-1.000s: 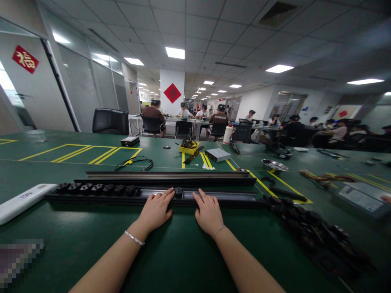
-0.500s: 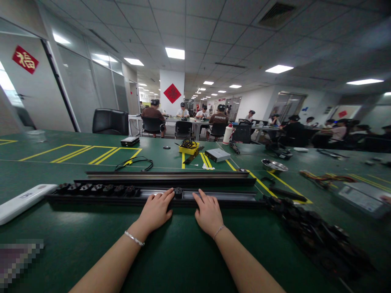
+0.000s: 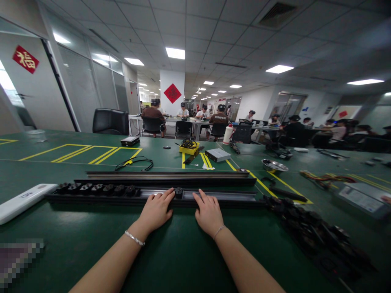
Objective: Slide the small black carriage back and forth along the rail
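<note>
A long black rail (image 3: 226, 196) with a silvery inner channel lies crosswise on the green table. Several round black socket-like modules (image 3: 108, 189) sit in a row in its left part. One separate black module (image 3: 178, 192) stands in the channel near the middle. My left hand (image 3: 157, 209) rests on the rail with fingers stretched out, the fingertips right beside that module's left side. On the module's right, a short way off, my right hand (image 3: 208, 211) lies on the rail with its fingers spread. Neither hand grips anything.
Behind the rail lies a second long dark strip (image 3: 171, 178). A white power-strip-like bar (image 3: 26, 202) is at left. A heap of black parts (image 3: 320, 232) fills the right side, near a metal bowl (image 3: 275, 165) and a grey box with wires (image 3: 363, 197). People sit at farther tables.
</note>
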`<act>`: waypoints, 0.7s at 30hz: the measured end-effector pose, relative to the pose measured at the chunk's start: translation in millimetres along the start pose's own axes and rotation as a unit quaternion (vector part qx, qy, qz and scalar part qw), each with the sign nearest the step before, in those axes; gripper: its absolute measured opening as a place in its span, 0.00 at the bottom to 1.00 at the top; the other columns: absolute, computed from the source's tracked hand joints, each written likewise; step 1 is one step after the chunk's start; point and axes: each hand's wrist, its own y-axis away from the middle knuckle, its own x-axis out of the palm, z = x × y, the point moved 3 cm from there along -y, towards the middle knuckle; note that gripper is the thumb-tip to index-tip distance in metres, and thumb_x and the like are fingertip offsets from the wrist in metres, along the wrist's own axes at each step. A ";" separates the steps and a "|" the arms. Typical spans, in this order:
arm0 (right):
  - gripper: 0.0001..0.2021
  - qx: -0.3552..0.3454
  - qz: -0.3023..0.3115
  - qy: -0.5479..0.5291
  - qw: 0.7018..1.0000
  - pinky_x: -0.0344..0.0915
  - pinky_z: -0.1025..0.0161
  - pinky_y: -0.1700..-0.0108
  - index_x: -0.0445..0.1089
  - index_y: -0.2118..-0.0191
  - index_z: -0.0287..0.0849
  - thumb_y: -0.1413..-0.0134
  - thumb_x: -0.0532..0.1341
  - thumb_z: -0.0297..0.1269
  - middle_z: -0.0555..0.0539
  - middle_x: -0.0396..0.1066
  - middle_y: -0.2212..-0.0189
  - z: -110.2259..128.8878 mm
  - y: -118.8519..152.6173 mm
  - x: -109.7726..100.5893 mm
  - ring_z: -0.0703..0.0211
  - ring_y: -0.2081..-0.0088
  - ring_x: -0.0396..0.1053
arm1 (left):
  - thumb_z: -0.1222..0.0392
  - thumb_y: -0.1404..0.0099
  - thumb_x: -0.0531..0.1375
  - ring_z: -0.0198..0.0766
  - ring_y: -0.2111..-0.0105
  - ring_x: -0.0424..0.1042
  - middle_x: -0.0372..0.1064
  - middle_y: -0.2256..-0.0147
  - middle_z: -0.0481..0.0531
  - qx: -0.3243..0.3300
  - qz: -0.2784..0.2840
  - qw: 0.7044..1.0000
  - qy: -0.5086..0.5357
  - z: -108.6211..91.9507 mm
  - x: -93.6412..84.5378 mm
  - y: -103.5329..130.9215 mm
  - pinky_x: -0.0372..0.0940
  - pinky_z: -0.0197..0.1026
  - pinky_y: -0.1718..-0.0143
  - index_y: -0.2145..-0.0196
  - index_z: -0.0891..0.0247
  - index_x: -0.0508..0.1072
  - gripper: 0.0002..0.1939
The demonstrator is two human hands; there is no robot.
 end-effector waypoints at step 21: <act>0.27 0.001 -0.001 -0.001 1.000 0.44 0.56 0.46 0.55 0.43 0.50 0.51 0.52 0.33 0.47 0.51 0.41 0.1 0.3 -1.1 0.55 0.49 0.56 | 0.57 0.45 0.52 0.46 0.51 0.61 0.49 0.40 0.50 -0.003 0.005 1.000 -0.004 -5.8 -5.9 0.5 0.52 0.50 0.53 0.44 0.55 0.55 0.30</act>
